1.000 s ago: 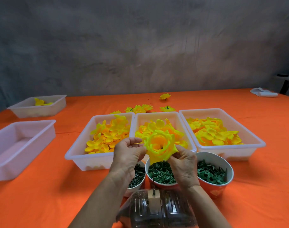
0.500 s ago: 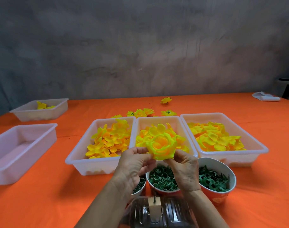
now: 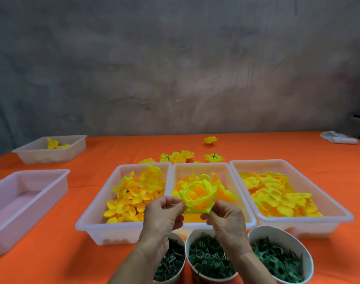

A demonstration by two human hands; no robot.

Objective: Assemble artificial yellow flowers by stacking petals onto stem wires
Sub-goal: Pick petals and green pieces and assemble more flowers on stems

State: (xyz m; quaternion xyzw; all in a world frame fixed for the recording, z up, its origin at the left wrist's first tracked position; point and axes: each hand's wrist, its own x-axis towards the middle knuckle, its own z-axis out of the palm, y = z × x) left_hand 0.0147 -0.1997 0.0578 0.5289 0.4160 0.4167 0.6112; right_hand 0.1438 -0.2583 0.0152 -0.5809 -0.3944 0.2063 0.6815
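A layered yellow flower head (image 3: 198,194) is held above the middle petal tray (image 3: 197,167). My left hand (image 3: 162,216) pinches its left lower edge. My right hand (image 3: 226,217) pinches its underside from the right. Three white trays hold loose petals: left tray (image 3: 97,212), middle tray, right tray (image 3: 310,220). Below my hands stand three cups of green parts: left cup (image 3: 172,263), middle cup (image 3: 209,261) with rings, right cup (image 3: 281,261) with leafy calyx pieces. The flower's stem is hidden by my fingers.
Several finished flowers (image 3: 181,156) lie on the orange cloth behind the trays. An empty white tray (image 3: 21,203) sits at the left, and another tray (image 3: 50,150) with a few petals at the far left. A white cloth roll (image 3: 339,138) lies far right.
The view has tilted up, so the clear plastic stand at the bottom is out of sight. The flower sits slightly higher and farther over the middle tray, both hands still pinching it.
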